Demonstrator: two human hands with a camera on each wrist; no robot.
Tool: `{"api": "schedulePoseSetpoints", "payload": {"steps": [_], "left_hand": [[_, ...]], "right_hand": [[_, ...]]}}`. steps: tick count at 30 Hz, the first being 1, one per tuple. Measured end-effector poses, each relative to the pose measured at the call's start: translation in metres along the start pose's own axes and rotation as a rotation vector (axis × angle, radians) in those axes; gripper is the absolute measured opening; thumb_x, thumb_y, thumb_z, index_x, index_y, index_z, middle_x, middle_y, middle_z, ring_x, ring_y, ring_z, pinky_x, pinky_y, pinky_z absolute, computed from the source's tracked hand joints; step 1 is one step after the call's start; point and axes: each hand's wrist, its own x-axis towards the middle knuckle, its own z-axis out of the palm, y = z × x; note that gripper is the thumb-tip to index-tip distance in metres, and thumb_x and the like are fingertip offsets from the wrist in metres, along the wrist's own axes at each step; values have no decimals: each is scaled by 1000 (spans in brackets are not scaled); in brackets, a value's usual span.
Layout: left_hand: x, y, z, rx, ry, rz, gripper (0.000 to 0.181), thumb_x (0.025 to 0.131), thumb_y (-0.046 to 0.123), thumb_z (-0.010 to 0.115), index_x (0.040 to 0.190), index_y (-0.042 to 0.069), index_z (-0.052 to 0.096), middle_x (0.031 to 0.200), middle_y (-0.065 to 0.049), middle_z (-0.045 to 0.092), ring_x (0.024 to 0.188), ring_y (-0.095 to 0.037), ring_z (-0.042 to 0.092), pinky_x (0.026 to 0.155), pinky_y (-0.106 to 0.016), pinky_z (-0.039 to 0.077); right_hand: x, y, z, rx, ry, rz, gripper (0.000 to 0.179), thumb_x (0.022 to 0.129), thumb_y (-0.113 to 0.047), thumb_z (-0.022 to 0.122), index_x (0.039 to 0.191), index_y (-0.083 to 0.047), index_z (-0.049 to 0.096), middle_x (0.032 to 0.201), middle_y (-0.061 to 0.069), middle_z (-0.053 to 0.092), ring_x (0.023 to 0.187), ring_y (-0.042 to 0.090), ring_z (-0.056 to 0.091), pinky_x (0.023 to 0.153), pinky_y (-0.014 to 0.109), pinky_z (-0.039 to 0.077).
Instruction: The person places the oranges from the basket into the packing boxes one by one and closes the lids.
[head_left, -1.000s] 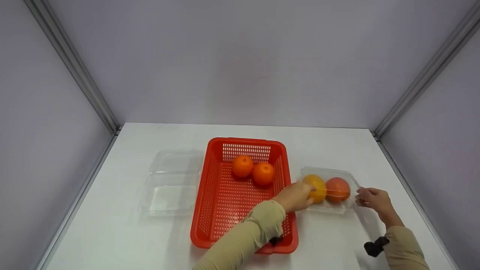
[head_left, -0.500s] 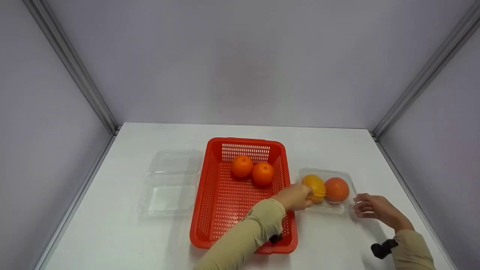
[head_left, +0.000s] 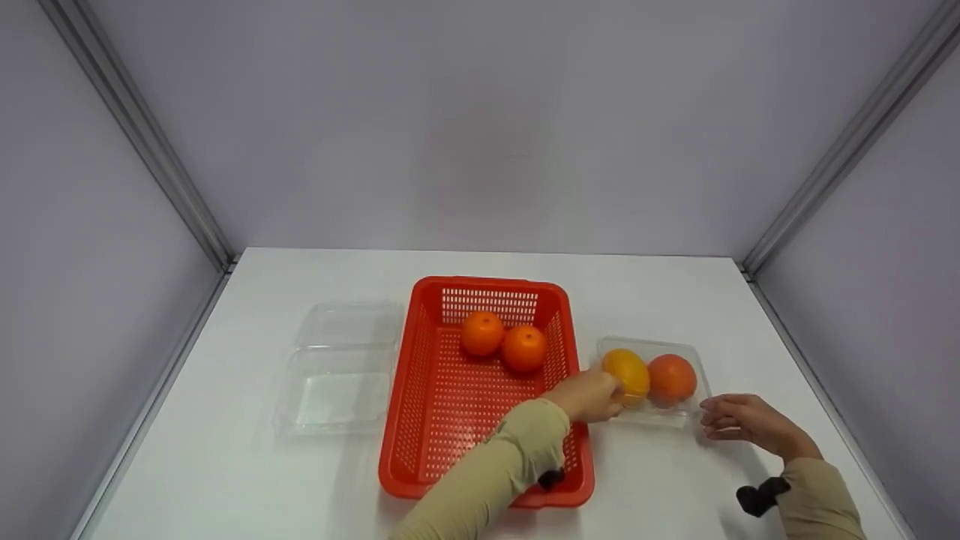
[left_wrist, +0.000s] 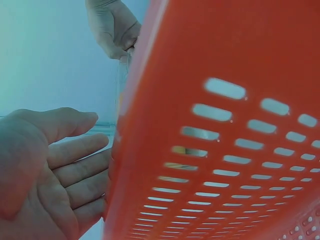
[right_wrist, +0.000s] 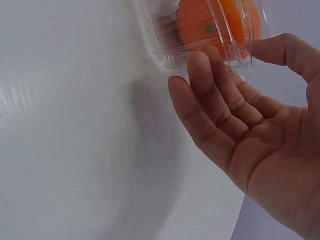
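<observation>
On the right of the table lies a clear plastic clamshell container (head_left: 675, 343), its lid down over a yellow-orange fruit (head_left: 625, 373) and a redder orange (head_left: 672, 377). My left hand (head_left: 589, 395) is at the container's left end, over the basket's rim. In the left wrist view its thumb and index finger stand apart, while other fingertips are hidden behind the basket. My right hand (right_wrist: 250, 120) pinches the container's front right edge between thumb and fingers. The green stem mark of an orange (right_wrist: 200, 25) shows through the plastic.
A red slotted basket (head_left: 405, 420) stands mid-table with two oranges (head_left: 482, 334) at its back. To its left lies another clear clamshell container (head_left: 337, 390), lid laid back. Pale walls with grey corner posts (head_left: 150, 142) enclose the white table (head_left: 660, 487).
The container's lid, pulled between both hands earlier, has come down over the fruit. My right hand has moved slightly down along the container's right edge. The left hand has hardly moved.
</observation>
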Motion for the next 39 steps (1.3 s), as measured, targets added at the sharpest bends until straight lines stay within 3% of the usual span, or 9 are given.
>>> {"api": "schedulePoseSetpoints", "payload": {"steps": [11, 17, 26, 32, 39], "left_hand": [[-2, -2, 2, -45, -22, -1, 22, 92, 18, 61, 111, 13, 71, 101, 1, 73, 73, -8, 51, 65, -13, 43], [-4, -3, 0, -110, 4, -5, 25, 94, 20, 61, 115, 11, 70, 110, 0, 74, 85, -6, 63, 78, -13, 53], [-5, -6, -2, -124, 32, 20, 27, 94, 19, 60, 119, 10, 68, 114, -1, 73, 96, -8, 68, 89, -15, 54], [-8, -7, -5, -134, 34, -1, 26, 95, 22, 60, 118, 12, 67, 115, 1, 72, 98, -8, 66, 89, -15, 53], [-8, -7, -6, -103, 44, 27, 25, 94, 19, 61, 115, 10, 69, 108, 0, 73, 87, -9, 63, 83, -14, 53]], "right_hand": [[1, -1, 7, -4, 48, 21, 25, 97, -12, 50, 113, 6, 54, 89, -4, 67, 84, 9, 68, 84, 28, 59], [3, -7, 11, -53, 88, 38, 27, 96, -13, 50, 109, 9, 57, 85, -2, 67, 81, 9, 67, 82, 28, 60], [1, -12, 14, -77, 134, 48, 23, 96, -12, 49, 104, 7, 59, 84, -2, 65, 79, 9, 66, 80, 27, 60], [1, -12, 15, -91, 162, 61, 26, 95, -12, 49, 106, 9, 58, 85, -1, 65, 79, 9, 64, 80, 28, 60], [3, -11, 15, -58, 168, 54, 22, 93, -8, 51, 104, 10, 60, 84, -1, 66, 77, 9, 65, 79, 27, 61]]}}
